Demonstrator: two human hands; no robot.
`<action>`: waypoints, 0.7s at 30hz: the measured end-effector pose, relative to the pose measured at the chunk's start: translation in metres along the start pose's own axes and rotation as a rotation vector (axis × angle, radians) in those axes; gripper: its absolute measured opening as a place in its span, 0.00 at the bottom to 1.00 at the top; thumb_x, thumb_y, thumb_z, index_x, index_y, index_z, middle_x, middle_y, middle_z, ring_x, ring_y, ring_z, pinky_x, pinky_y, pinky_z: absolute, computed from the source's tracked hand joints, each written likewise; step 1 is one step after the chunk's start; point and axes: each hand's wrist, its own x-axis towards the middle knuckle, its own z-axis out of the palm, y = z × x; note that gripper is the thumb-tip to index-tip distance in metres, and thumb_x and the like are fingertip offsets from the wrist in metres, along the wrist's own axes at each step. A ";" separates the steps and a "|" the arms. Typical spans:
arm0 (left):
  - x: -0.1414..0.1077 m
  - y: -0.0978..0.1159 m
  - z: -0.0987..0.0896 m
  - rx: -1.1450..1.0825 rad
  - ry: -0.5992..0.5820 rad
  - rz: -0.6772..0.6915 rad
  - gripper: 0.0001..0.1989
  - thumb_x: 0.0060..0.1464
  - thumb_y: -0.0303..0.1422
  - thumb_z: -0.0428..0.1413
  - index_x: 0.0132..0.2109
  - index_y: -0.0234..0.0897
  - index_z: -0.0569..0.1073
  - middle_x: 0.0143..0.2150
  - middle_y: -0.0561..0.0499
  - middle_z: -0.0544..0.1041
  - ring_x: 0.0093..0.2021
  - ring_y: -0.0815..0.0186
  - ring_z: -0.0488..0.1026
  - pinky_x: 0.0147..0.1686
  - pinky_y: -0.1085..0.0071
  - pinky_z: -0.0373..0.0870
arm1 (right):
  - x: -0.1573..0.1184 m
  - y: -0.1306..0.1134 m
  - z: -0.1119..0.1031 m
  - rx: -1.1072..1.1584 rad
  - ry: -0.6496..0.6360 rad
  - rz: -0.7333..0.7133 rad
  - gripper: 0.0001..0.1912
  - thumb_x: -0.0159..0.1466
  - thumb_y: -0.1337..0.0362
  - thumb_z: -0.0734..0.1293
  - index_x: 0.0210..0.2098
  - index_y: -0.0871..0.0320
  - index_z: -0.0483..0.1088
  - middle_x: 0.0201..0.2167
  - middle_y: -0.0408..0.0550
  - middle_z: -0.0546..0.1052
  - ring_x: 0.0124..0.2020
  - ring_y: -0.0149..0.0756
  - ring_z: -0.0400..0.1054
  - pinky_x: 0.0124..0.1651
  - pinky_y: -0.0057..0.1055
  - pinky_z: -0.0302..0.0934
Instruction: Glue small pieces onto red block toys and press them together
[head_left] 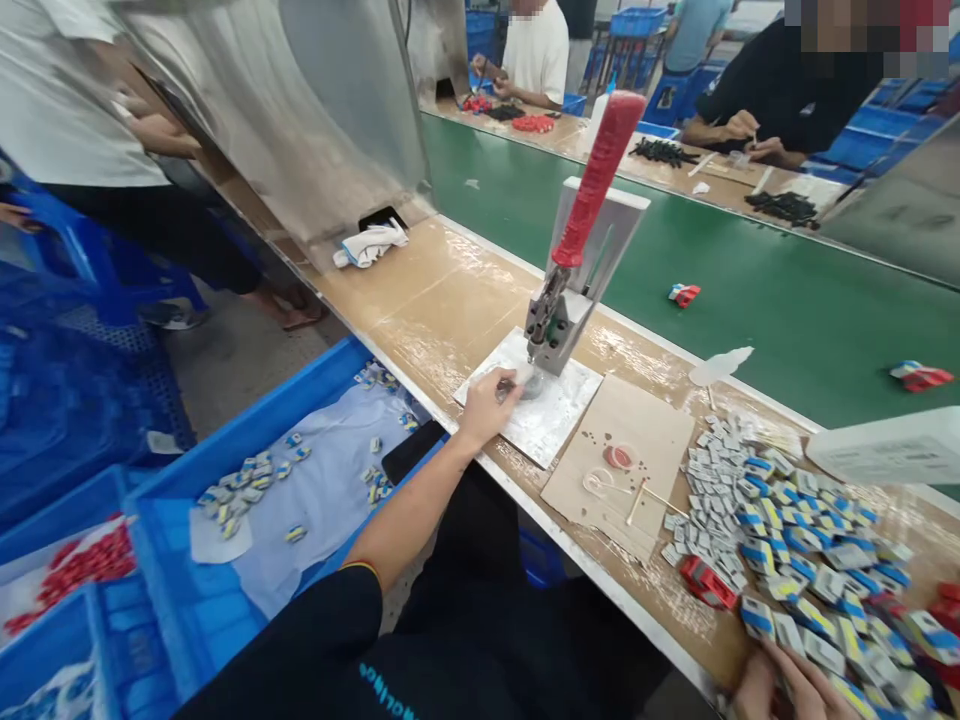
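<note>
My left hand (489,408) rests at the white base plate (553,432) of a hand-lever press, its fingers closed around a small greyish piece I cannot make out. The press's red handle (600,175) stands raised, and its metal head (553,325) is just beyond my fingertips. At the lower right edge my right hand (787,685), partly cut off, is at a heap of small blue, yellow and white toy car parts (806,540). Its fingers are bent together; what they hold is hidden. A red toy car (707,582) lies beside the heap.
A cardboard sheet (592,500) carries a small red dish and cotton swabs. Small grey parts (716,490) lie beside it. Behind runs a green conveyor belt (787,290) with toy cars. A blue bin (180,590) stands left. Co-workers sit across the belt; another person is at left.
</note>
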 end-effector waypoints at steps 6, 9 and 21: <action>0.010 -0.012 -0.002 -0.146 0.011 -0.088 0.14 0.62 0.42 0.67 0.46 0.36 0.76 0.37 0.46 0.85 0.37 0.61 0.85 0.42 0.65 0.82 | 0.009 -0.022 -0.010 -0.067 -0.092 0.039 0.02 0.63 0.68 0.76 0.35 0.55 0.83 0.33 0.52 0.83 0.33 0.46 0.77 0.39 0.41 0.68; 0.010 -0.011 -0.002 -0.114 0.015 -0.081 0.12 0.61 0.38 0.67 0.45 0.37 0.76 0.38 0.47 0.85 0.39 0.60 0.86 0.43 0.65 0.82 | 0.009 -0.023 -0.011 -0.069 -0.112 0.072 0.02 0.65 0.67 0.76 0.35 0.57 0.83 0.34 0.53 0.83 0.34 0.45 0.77 0.41 0.41 0.68; -0.001 -0.001 0.002 0.127 -0.076 0.035 0.12 0.68 0.39 0.64 0.49 0.34 0.79 0.44 0.48 0.83 0.46 0.60 0.82 0.52 0.56 0.80 | 0.014 -0.024 -0.011 -0.163 -0.093 0.018 0.04 0.66 0.63 0.76 0.33 0.50 0.82 0.33 0.51 0.85 0.29 0.47 0.81 0.37 0.45 0.72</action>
